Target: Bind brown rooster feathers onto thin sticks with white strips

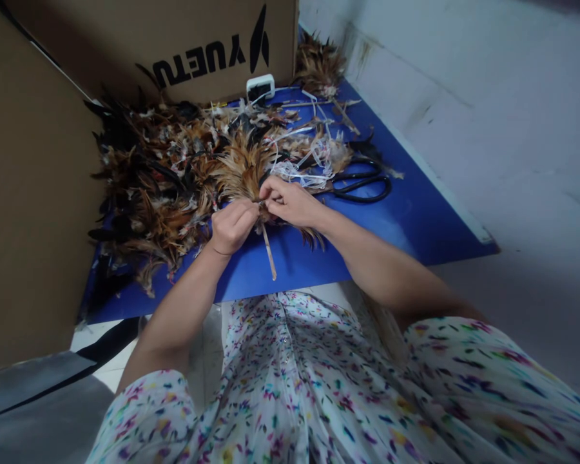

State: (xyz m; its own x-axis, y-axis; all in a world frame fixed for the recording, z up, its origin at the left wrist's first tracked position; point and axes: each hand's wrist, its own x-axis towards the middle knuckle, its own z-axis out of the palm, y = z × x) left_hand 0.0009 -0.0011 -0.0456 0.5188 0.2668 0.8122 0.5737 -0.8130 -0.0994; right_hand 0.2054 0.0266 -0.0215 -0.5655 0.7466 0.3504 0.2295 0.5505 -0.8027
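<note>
Brown feathers (241,169) fan out away from me in a bundle around a thin wooden stick (269,251), whose bare end points toward me. My left hand (232,225) is closed at the base of this bundle, fingertips pinched together. Close beside it, my right hand (290,201) also pinches, its fingertips nearly meeting the left ones. A small dark strip shows between the fingertips; whether it is a quill or a tie I cannot tell. More feathers hang below my right hand.
Loose brown and black feathers (149,187) cover the left of the blue table (415,219). White plastic strips (314,161) and black-handled scissors (362,183) lie to the right. A feather bunch (319,64) on a stick, a white-rimmed item (260,86) and a cardboard box (198,38) stand behind.
</note>
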